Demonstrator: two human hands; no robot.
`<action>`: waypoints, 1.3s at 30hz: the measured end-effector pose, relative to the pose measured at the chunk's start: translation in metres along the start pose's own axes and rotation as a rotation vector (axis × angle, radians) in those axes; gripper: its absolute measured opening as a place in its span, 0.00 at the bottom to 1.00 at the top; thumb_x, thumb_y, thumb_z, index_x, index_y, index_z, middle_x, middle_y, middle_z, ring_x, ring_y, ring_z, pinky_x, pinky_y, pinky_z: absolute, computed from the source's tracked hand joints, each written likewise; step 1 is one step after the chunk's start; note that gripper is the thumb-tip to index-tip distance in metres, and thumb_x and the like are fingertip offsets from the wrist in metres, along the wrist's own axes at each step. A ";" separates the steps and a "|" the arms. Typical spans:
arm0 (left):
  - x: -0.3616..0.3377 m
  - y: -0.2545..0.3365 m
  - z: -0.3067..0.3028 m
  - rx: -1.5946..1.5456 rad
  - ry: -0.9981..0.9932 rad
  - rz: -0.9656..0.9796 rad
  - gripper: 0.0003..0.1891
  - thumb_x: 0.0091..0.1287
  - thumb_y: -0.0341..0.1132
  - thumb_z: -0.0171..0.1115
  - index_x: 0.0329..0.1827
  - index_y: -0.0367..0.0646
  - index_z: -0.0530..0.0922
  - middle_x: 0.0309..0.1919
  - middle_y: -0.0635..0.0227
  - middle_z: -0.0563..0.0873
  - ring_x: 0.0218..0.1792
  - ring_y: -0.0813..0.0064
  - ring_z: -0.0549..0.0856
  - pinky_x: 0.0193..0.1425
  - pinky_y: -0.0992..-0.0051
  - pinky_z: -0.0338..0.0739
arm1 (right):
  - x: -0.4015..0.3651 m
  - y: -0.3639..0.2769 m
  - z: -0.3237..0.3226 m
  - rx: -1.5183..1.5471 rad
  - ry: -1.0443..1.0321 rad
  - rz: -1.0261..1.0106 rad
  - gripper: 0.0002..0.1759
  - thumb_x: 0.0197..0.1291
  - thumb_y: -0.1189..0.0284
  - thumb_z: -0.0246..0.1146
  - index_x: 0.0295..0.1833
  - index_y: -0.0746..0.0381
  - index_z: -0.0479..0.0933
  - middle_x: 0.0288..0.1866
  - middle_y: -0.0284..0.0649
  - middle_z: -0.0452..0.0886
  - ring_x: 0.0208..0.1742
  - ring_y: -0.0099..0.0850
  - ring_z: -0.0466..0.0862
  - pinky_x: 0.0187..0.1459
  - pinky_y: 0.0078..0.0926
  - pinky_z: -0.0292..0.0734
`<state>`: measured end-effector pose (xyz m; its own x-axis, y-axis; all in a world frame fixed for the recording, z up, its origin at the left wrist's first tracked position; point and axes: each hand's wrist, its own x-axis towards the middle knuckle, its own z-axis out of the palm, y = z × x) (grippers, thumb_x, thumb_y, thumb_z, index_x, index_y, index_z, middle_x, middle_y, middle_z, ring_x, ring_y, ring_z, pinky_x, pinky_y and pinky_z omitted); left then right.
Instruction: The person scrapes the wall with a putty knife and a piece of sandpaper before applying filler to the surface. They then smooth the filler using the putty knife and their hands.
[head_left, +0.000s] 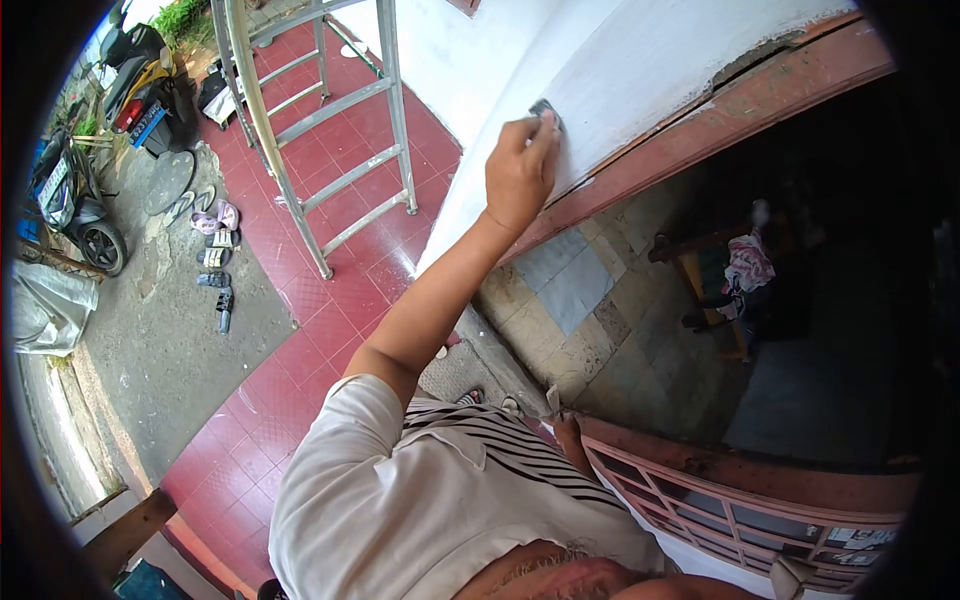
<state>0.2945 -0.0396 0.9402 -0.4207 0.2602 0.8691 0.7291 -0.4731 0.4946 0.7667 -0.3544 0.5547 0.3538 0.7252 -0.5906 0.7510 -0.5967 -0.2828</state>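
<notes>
My left hand (521,168) is raised at the end of a bent arm, its fingers closed on a small dark grey pad (545,108). The pad lies against the white wall (610,95), just above the reddish wooden frame; its exact kind is hard to make out. Low beside my waist, my right hand (568,432) is closed round a putty knife (553,399) with a pale flat blade pointing up. Its handle is hidden in the fingers.
An aluminium stepladder (290,200) stands on red tiles (345,240). Sandals (222,250) and parked motorbikes (75,205) are at left. The frame's edge (690,130) has a ragged gap. A dark room with a chair (710,300) lies right, above a barred window panel (740,515).
</notes>
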 end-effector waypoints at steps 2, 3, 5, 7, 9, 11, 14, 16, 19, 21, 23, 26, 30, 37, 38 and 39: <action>0.009 -0.004 0.004 0.025 0.009 -0.080 0.14 0.64 0.27 0.68 0.52 0.35 0.83 0.38 0.62 0.82 0.35 0.64 0.82 0.34 0.69 0.79 | -0.008 -0.008 -0.003 0.016 0.029 -0.026 0.24 0.66 0.63 0.55 0.55 0.74 0.74 0.53 0.68 0.80 0.58 0.61 0.80 0.57 0.51 0.74; 0.012 0.001 0.007 0.014 0.028 -0.032 0.14 0.63 0.26 0.68 0.52 0.35 0.83 0.38 0.62 0.82 0.34 0.65 0.82 0.33 0.68 0.79 | -0.017 -0.017 -0.009 -0.029 0.068 -0.079 0.24 0.66 0.63 0.55 0.56 0.74 0.74 0.54 0.68 0.80 0.58 0.61 0.80 0.57 0.51 0.74; 0.005 0.034 0.000 -0.141 -0.049 0.041 0.16 0.63 0.25 0.69 0.55 0.38 0.83 0.38 0.59 0.83 0.34 0.62 0.83 0.35 0.68 0.80 | -0.028 -0.037 -0.017 -0.069 0.111 -0.140 0.24 0.66 0.63 0.55 0.56 0.73 0.74 0.54 0.68 0.80 0.58 0.61 0.80 0.58 0.51 0.74; 0.005 0.037 -0.001 -0.142 -0.098 0.117 0.16 0.63 0.26 0.69 0.55 0.39 0.84 0.39 0.61 0.83 0.35 0.63 0.84 0.35 0.69 0.80 | -0.039 -0.043 -0.019 -0.063 0.059 -0.057 0.23 0.67 0.62 0.55 0.56 0.72 0.75 0.53 0.67 0.80 0.58 0.61 0.80 0.57 0.51 0.74; 0.016 0.022 0.002 -0.068 -0.038 0.048 0.16 0.62 0.25 0.70 0.54 0.38 0.84 0.38 0.61 0.83 0.35 0.64 0.83 0.35 0.68 0.80 | -0.015 -0.014 -0.008 -0.013 0.040 -0.033 0.23 0.67 0.62 0.55 0.54 0.72 0.76 0.52 0.67 0.81 0.57 0.61 0.80 0.56 0.51 0.75; 0.020 0.018 0.010 -0.033 0.036 0.030 0.17 0.62 0.26 0.70 0.55 0.38 0.83 0.39 0.62 0.83 0.35 0.64 0.83 0.36 0.69 0.80 | -0.003 0.004 0.003 0.047 0.021 -0.018 0.22 0.67 0.62 0.54 0.53 0.71 0.77 0.51 0.67 0.81 0.56 0.62 0.81 0.55 0.52 0.75; 0.013 0.038 0.003 -0.089 -0.062 0.116 0.16 0.64 0.27 0.69 0.55 0.39 0.84 0.39 0.63 0.83 0.36 0.64 0.83 0.34 0.69 0.80 | -0.001 0.000 0.005 0.010 0.127 -0.060 0.22 0.67 0.61 0.55 0.51 0.71 0.77 0.46 0.65 0.83 0.52 0.60 0.83 0.51 0.51 0.77; 0.024 0.026 0.000 -0.046 -0.041 0.102 0.16 0.62 0.26 0.69 0.54 0.37 0.83 0.38 0.63 0.82 0.36 0.64 0.82 0.35 0.68 0.79 | -0.027 -0.021 -0.010 0.058 -0.052 0.101 0.23 0.68 0.61 0.54 0.55 0.71 0.74 0.45 0.65 0.83 0.45 0.56 0.86 0.46 0.49 0.79; 0.034 0.012 0.005 0.038 0.015 0.044 0.15 0.61 0.26 0.70 0.51 0.34 0.83 0.36 0.65 0.80 0.36 0.65 0.81 0.35 0.67 0.79 | -0.025 -0.007 -0.003 0.032 0.007 0.067 0.25 0.69 0.59 0.54 0.58 0.71 0.72 0.42 0.64 0.83 0.39 0.53 0.87 0.39 0.47 0.80; 0.030 0.026 0.004 -0.053 -0.011 0.124 0.14 0.62 0.26 0.69 0.51 0.35 0.83 0.36 0.65 0.80 0.35 0.65 0.81 0.35 0.67 0.79 | -0.018 0.005 0.004 0.039 0.037 0.047 0.24 0.69 0.60 0.54 0.57 0.71 0.72 0.42 0.64 0.83 0.39 0.53 0.87 0.39 0.47 0.80; 0.027 0.032 0.000 -0.082 -0.045 0.179 0.15 0.62 0.27 0.69 0.52 0.36 0.83 0.36 0.66 0.80 0.34 0.65 0.81 0.34 0.67 0.78 | -0.022 -0.005 0.002 0.046 0.064 0.034 0.24 0.69 0.60 0.54 0.57 0.71 0.72 0.42 0.64 0.83 0.39 0.54 0.87 0.39 0.47 0.80; 0.040 0.015 0.002 0.024 -0.005 0.130 0.15 0.62 0.27 0.69 0.52 0.36 0.83 0.36 0.66 0.80 0.36 0.65 0.81 0.35 0.67 0.77 | -0.042 -0.027 -0.015 0.035 -0.072 0.158 0.24 0.69 0.61 0.54 0.57 0.71 0.72 0.43 0.63 0.83 0.44 0.54 0.86 0.44 0.47 0.80; 0.036 0.047 -0.001 -0.098 -0.052 0.171 0.13 0.61 0.26 0.69 0.49 0.34 0.83 0.35 0.65 0.79 0.36 0.66 0.81 0.36 0.68 0.78 | 0.001 0.020 0.009 0.041 0.031 0.039 0.24 0.69 0.59 0.55 0.57 0.70 0.73 0.45 0.64 0.83 0.49 0.57 0.85 0.49 0.50 0.78; 0.053 0.034 0.005 0.058 0.009 0.092 0.14 0.61 0.26 0.70 0.50 0.37 0.85 0.35 0.63 0.81 0.35 0.65 0.82 0.35 0.67 0.78 | 0.015 0.035 0.020 0.058 0.097 -0.028 0.27 0.68 0.60 0.56 0.63 0.70 0.70 0.49 0.65 0.82 0.51 0.60 0.83 0.52 0.51 0.77; 0.047 0.047 0.003 -0.020 -0.033 0.146 0.12 0.63 0.27 0.69 0.50 0.37 0.85 0.35 0.63 0.81 0.35 0.64 0.82 0.35 0.66 0.78 | 0.029 0.051 0.034 -0.005 0.200 -0.108 0.24 0.67 0.59 0.57 0.58 0.68 0.72 0.41 0.59 0.81 0.42 0.53 0.83 0.42 0.47 0.76; 0.043 0.055 0.000 -0.099 -0.078 0.199 0.11 0.64 0.27 0.68 0.49 0.37 0.85 0.35 0.62 0.82 0.35 0.63 0.81 0.35 0.66 0.78 | 0.048 0.074 0.051 -0.079 0.310 -0.182 0.21 0.67 0.58 0.58 0.53 0.66 0.73 0.32 0.53 0.80 0.32 0.47 0.83 0.32 0.43 0.75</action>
<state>0.3166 -0.0543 1.0047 -0.2280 0.2163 0.9493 0.7353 -0.6009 0.3135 0.8107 -0.3811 0.4664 0.3539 0.8939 -0.2752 0.8536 -0.4290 -0.2955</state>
